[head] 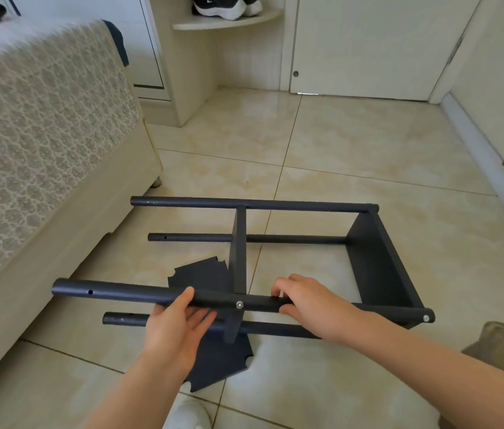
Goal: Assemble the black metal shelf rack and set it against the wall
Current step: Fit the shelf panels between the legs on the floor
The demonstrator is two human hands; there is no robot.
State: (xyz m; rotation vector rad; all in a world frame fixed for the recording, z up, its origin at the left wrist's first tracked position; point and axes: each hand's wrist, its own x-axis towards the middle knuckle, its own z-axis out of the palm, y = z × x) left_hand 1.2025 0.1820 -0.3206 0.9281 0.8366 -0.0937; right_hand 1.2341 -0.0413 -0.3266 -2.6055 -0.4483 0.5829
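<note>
Black metal shelf rack [306, 206]: part-built, lying on its side on the tiled floor [352, 144], nearer the floor's left edge by the bed than the right-hand wall; open pole ends point left.
Poles: four, roughly parallel; two low at floor level, two raised.
Middle shelf panel [239, 252]: fitted across the poles, standing on edge.
End shelf panel [377, 267]: fitted at the right ends of the poles, also on edge.
Near upper pole [114, 293]: runs left to right under both hands; an empty hole shows near its left end.
Screw heads: one [239, 304] on this pole at the middle panel, one [426, 318] at its right end.
Loose shelf panel [201, 275]: flat on the floor beneath the rack, notched corners visible, partly covered by the left hand.
Left hand [179, 332]: fingers straight and spread below the near upper pole, thumb against the pole; no closed grasp.
Right hand [303, 297]: fingers curled over the near upper pole just right of the middle panel, thumb beneath, gripping it.
Hands relative: apart, one on either side of the middle screw.
Bed [43, 119]: along the floor's left edge, patterned cover.
Door [368, 41]: closed, at the floor's far edge.
Sneakers [225, 6]: on a corner ledge at the far side.
</note>
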